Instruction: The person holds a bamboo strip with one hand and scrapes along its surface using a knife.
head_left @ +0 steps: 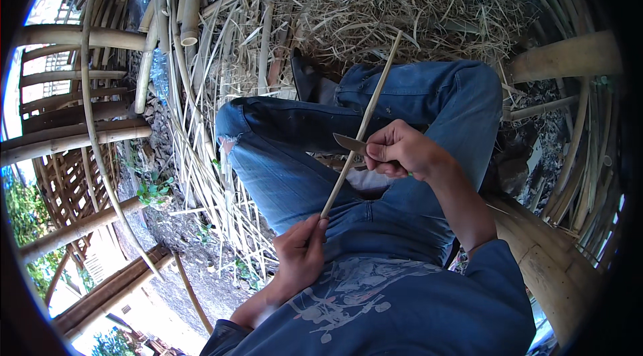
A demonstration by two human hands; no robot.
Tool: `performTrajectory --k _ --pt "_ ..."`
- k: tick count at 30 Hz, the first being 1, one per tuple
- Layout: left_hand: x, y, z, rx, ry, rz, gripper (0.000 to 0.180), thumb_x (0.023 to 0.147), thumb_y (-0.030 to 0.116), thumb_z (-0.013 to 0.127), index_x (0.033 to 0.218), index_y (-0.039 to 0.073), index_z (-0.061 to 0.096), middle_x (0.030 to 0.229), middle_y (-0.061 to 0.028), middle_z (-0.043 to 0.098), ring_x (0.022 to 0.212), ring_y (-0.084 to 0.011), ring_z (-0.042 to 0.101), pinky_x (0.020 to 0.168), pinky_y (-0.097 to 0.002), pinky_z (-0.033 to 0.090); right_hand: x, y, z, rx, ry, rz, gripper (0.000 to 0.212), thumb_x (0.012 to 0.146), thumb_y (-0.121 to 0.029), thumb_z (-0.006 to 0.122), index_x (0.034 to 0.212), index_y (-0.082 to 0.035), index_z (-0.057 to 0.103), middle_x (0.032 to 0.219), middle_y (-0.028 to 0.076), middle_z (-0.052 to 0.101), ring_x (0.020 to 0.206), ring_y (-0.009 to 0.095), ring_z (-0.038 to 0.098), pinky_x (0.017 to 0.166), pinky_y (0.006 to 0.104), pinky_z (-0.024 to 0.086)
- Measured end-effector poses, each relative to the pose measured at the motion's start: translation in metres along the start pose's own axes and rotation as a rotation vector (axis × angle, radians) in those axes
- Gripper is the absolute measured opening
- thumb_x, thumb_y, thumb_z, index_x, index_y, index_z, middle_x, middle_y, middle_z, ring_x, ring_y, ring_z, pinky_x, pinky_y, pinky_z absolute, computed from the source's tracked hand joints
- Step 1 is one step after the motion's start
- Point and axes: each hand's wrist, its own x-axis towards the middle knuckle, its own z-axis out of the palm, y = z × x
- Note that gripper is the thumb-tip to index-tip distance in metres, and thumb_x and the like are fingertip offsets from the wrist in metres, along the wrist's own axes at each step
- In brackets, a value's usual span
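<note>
On the left side, thin strips [213,162] lie on the ground [175,225]. The left hand [299,249] has its fingers closed around the lower end of a long stick [379,88], which slants up over the jeans [268,168]; then comes a knife [349,144], its blade across the stick, gripped by the fingers of the right hand [398,150].

The stick [369,109] is pale yellow, the knife's blade [348,143] grey, the jeans [271,162] faded blue, the shirt [429,302] dark blue with a grey print [348,302], the shavings [429,14] straw-coloured.
</note>
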Motion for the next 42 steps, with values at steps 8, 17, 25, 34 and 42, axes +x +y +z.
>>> performTrajectory --k 8,17,25,34,42 --pt "0.003 0.004 -0.002 0.055 -0.013 0.049 0.008 0.089 0.000 0.060 0.093 -0.004 0.066 0.061 -0.0091 0.056 0.051 -0.0111 0.051 0.046 -0.0260 0.038 -0.002 -0.007 0.006 0.029 -0.047 0.071 0.028 0.093 -0.014 0.055 0.074 0.006 0.060 0.049 0.003 0.047 0.038 0.006 0.037 0.033 0.0210 0.025" --pt "0.003 0.013 0.000 0.061 0.017 0.070 0.010 0.090 0.001 0.059 0.091 -0.007 0.066 0.060 -0.0057 0.056 0.051 -0.0073 0.049 0.046 -0.0237 0.037 -0.004 -0.015 -0.010 -0.016 0.087 -0.017 0.025 0.091 -0.006 0.055 0.072 0.008 0.061 0.050 0.004 0.049 0.037 0.006 0.039 0.032 0.0211 0.026" --pt "-0.015 -0.004 -0.008 0.105 0.026 0.047 0.008 0.087 0.000 0.062 0.092 -0.004 0.067 0.060 -0.0079 0.057 0.051 -0.0090 0.051 0.045 -0.0240 0.037 -0.017 -0.032 -0.050 -0.072 0.457 -0.180 0.023 0.093 -0.009 0.051 0.075 0.005 0.058 0.053 0.002 0.047 0.038 0.005 0.036 0.032 0.0218 0.025" --pt "0.007 0.002 -0.002 -0.107 -0.060 -0.161 0.019 0.094 0.009 0.056 0.100 -0.005 0.066 0.066 -0.0023 0.059 0.056 -0.0037 0.049 0.050 -0.0191 0.037 0.000 -0.005 0.016 0.206 0.512 -0.430 0.023 0.092 -0.020 0.062 0.083 0.000 0.059 0.059 -0.001 0.048 0.041 0.004 0.038 0.038 0.0190 0.028" --pt "0.025 0.007 0.009 -0.447 -0.220 -0.296 0.025 0.096 0.015 0.055 0.110 -0.005 0.062 0.069 -0.0022 0.060 0.053 -0.0027 0.045 0.047 -0.0173 0.034 -0.008 -0.026 -0.003 0.256 0.498 -0.619 0.016 0.089 -0.017 0.066 0.088 -0.001 0.063 0.053 -0.003 0.045 0.040 0.004 0.037 0.038 0.0213 0.027"
